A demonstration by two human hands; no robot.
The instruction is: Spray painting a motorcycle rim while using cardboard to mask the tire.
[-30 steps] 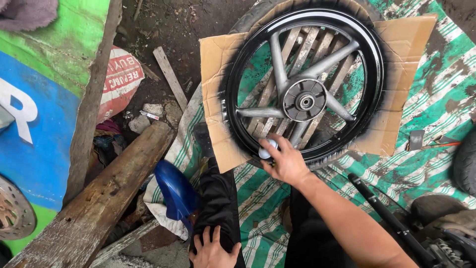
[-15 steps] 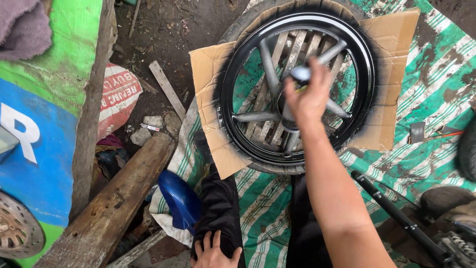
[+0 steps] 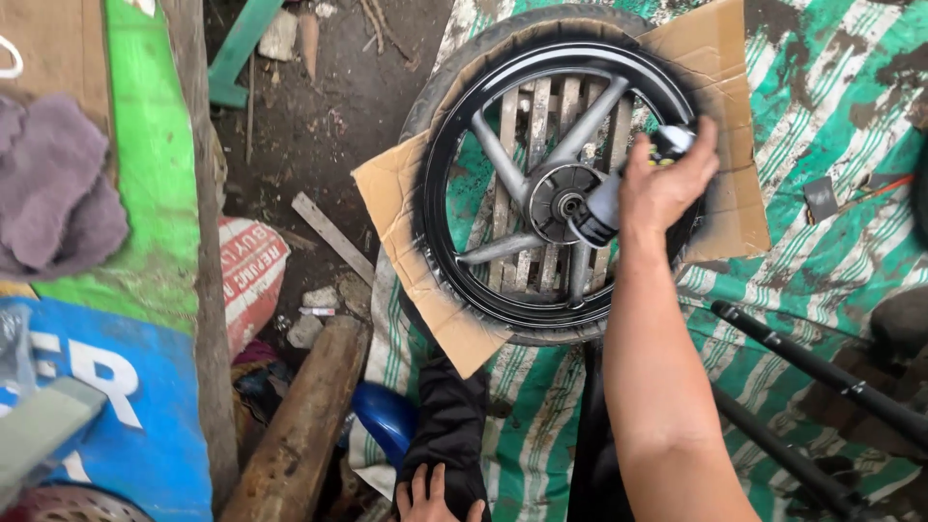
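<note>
Your right hand is wrapped around a spray can held over the black alloy wheel on cardboard; your left hand rests spread flat on your knee.

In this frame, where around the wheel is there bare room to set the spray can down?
Free patches: striped tarp right of the cardboard, and tarp below the wheel between trouser leg and black tubes. Crowded: left of the cardboard, with dirt, scraps and a log. Right hand holds the spray can; left hand rests on the leg.
</note>
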